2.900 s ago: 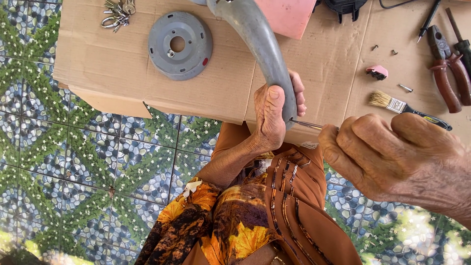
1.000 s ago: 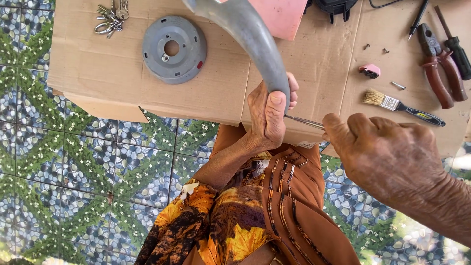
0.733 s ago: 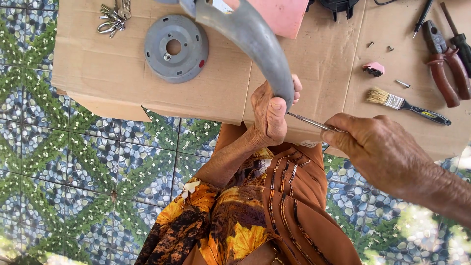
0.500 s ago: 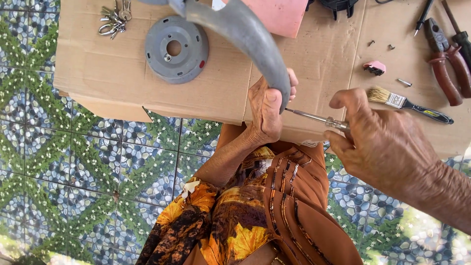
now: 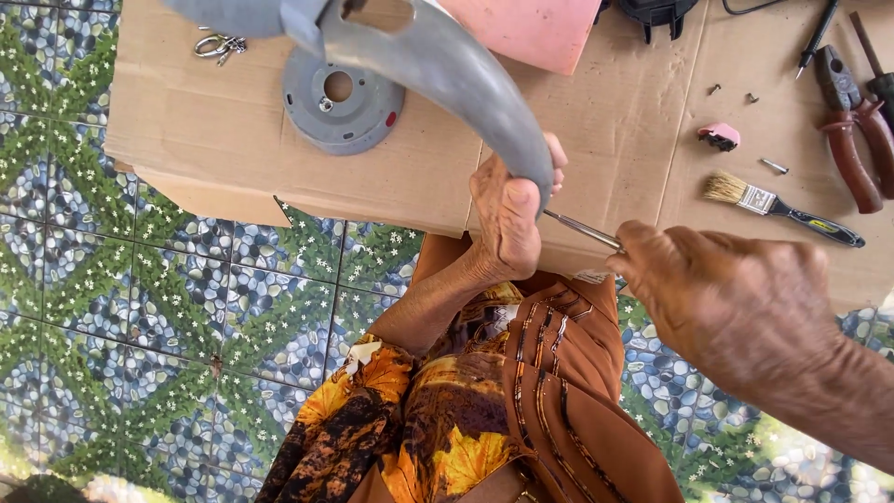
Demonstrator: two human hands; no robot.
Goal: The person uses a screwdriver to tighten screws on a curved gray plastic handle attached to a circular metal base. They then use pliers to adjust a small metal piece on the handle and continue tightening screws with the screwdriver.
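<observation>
Grey plastic fills the upper left of the frame: the curved cover now reaches further over the round disc than half a second ago, so the work has swung closer. My left hand, mid-frame, is wrapped tight round the cover's tip. The screwdriver still points into that tip, and my right hand has drawn back low, fist closed on the handle. On the cardboard at right lie a brush, pliers and loose screws, none obstructing.
</observation>
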